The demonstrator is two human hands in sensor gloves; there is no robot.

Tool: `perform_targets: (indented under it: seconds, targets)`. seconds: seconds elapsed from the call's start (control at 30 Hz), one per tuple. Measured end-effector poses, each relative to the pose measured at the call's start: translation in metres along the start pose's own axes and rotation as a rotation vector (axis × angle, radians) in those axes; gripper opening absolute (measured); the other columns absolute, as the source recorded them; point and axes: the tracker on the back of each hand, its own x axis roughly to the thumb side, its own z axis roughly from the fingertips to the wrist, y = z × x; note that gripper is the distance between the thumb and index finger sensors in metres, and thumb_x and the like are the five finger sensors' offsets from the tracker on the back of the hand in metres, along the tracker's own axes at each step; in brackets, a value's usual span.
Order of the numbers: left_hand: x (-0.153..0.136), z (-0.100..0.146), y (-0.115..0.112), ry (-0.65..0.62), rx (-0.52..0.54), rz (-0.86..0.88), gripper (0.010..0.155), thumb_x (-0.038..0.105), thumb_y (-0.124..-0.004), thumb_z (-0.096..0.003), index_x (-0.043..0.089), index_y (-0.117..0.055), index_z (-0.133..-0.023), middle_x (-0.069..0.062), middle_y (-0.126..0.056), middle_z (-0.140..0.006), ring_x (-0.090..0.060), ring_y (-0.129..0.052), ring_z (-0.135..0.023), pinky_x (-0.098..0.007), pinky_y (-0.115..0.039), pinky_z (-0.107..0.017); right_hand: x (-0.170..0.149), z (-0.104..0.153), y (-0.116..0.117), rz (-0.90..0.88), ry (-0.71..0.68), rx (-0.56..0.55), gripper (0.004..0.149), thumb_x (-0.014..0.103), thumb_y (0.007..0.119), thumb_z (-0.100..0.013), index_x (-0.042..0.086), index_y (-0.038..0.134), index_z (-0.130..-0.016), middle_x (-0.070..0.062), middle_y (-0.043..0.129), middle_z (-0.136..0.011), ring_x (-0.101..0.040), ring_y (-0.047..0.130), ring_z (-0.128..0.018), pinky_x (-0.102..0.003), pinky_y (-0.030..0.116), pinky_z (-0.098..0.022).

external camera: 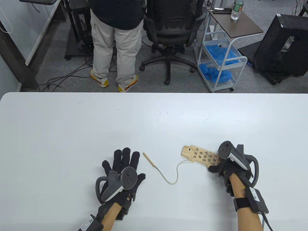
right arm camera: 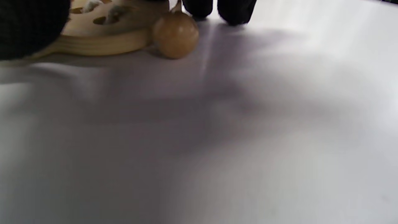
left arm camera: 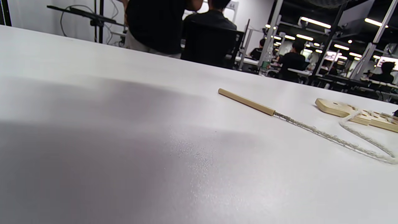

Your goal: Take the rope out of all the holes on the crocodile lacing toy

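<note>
The wooden crocodile lacing toy lies flat at the table's front right, with several holes. A white rope runs from a hole near its left end and curls to a wooden needle lying loose. My right hand grips the toy's right end. In the right wrist view my thumb rests on the toy, beside a round wooden bead. My left hand lies flat and open on the table, left of the needle, holding nothing. The left wrist view shows the needle, rope and toy.
The white table spans the view; its far edge is at mid-frame. Beyond it stand a person, a black office chair and a white cart.
</note>
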Motion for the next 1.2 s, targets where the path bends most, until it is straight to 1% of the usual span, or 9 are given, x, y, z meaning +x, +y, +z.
perform_targets:
  seconds: [0.07, 0.17, 0.33, 0.4, 0.5, 0.63, 0.8, 0.97, 1.2]
  targets:
    - [0.000, 0.000, -0.001, -0.002, -0.006, -0.004, 0.085, 0.064, -0.055, -0.0464, 0.037, -0.013, -0.115, -0.006, -0.010, -0.124, -0.037, -0.008, -0.114, -0.080, -0.018, -0.072, 0.004, 0.002, 0.001, 0.040, 0.015, -0.037, 0.093, 0.061, 0.083, -0.021, 0.019, 0.057, -0.099, -0.010, 0.051, -0.115, -0.043, 0.061, -0.102, -0.081, 0.032, -0.066]
    - [0.001, 0.000, 0.000, -0.003, -0.006, -0.002, 0.085, 0.064, -0.055, -0.0465, 0.037, -0.013, -0.115, -0.007, -0.010, -0.124, -0.037, -0.008, -0.114, -0.080, -0.018, -0.072, 0.004, 0.008, 0.004, 0.003, 0.027, -0.056, 0.092, 0.062, 0.083, -0.018, 0.013, 0.064, -0.093, -0.013, 0.052, -0.113, -0.044, 0.063, -0.099, -0.081, 0.035, -0.064]
    - [0.001, 0.001, 0.000, -0.004, -0.005, -0.003, 0.085, 0.064, -0.055, -0.0464, 0.036, -0.013, -0.115, -0.007, -0.010, -0.124, -0.037, -0.009, -0.114, -0.080, -0.018, -0.072, 0.009, 0.029, 0.004, 0.036, 0.044, -0.191, 0.078, 0.062, 0.083, -0.019, 0.018, 0.072, -0.082, -0.012, 0.066, -0.107, -0.042, 0.071, -0.096, -0.080, 0.039, -0.064]
    - [0.001, 0.001, 0.000, -0.005, -0.004, -0.001, 0.085, 0.064, -0.055, -0.0465, 0.036, -0.013, -0.115, -0.007, -0.010, -0.124, -0.037, -0.009, -0.114, -0.080, -0.018, -0.072, 0.012, 0.036, 0.003, 0.025, 0.047, -0.207, 0.069, 0.057, 0.083, -0.022, 0.021, 0.071, -0.081, -0.011, 0.069, -0.106, -0.041, 0.074, -0.095, -0.080, 0.040, -0.063]
    - [0.000, 0.000, -0.001, 0.001, -0.008, 0.002, 0.085, 0.064, -0.055, -0.0464, 0.036, -0.013, -0.115, -0.007, -0.011, -0.124, -0.037, -0.009, -0.114, -0.080, -0.018, -0.072, 0.015, 0.046, 0.001, -0.057, 0.053, -0.164, 0.058, 0.046, 0.083, -0.030, 0.025, 0.069, -0.083, -0.009, 0.075, -0.103, -0.040, 0.076, -0.094, -0.079, 0.040, -0.064]
    - [-0.002, 0.000, 0.000, 0.009, -0.008, 0.007, 0.085, 0.064, -0.055, -0.0464, 0.036, -0.013, -0.115, -0.007, -0.011, -0.124, -0.037, -0.009, -0.114, -0.080, -0.018, -0.072, 0.018, 0.059, -0.001, -0.175, 0.026, -0.159, 0.051, 0.037, 0.085, -0.034, 0.030, 0.070, -0.082, -0.007, 0.083, -0.097, -0.038, 0.080, -0.093, -0.078, 0.042, -0.063]
    - [-0.002, 0.002, 0.002, 0.010, 0.001, 0.009, 0.085, 0.064, -0.055, -0.0465, 0.036, -0.013, -0.115, -0.007, -0.011, -0.124, -0.037, -0.009, -0.114, -0.080, -0.018, -0.072, 0.022, 0.067, -0.006, -0.229, -0.024, -0.228, 0.050, 0.039, 0.090, -0.032, 0.035, 0.073, -0.078, 0.003, 0.096, -0.082, -0.027, 0.091, -0.086, -0.074, 0.049, -0.065]
    - [-0.002, 0.002, 0.002, 0.010, 0.003, 0.015, 0.085, 0.064, -0.054, -0.0465, 0.037, -0.013, -0.115, -0.008, -0.011, -0.124, -0.037, -0.009, -0.114, -0.080, -0.019, -0.072, 0.030, 0.079, -0.016, -0.443, -0.118, -0.284, 0.049, 0.042, 0.090, -0.034, 0.035, 0.073, -0.079, 0.006, 0.098, -0.077, -0.020, 0.096, -0.083, -0.071, 0.053, -0.068]
    - [-0.003, 0.002, 0.003, -0.002, 0.004, 0.067, 0.085, 0.064, -0.054, -0.0466, 0.036, -0.013, -0.115, -0.008, -0.011, -0.124, -0.037, -0.010, -0.114, -0.080, -0.020, -0.072, 0.051, 0.117, -0.046, -0.510, -0.279, -0.466, 0.046, 0.046, 0.088, -0.036, 0.037, 0.077, -0.079, 0.007, 0.101, -0.069, -0.017, 0.102, -0.072, -0.069, 0.058, -0.069]
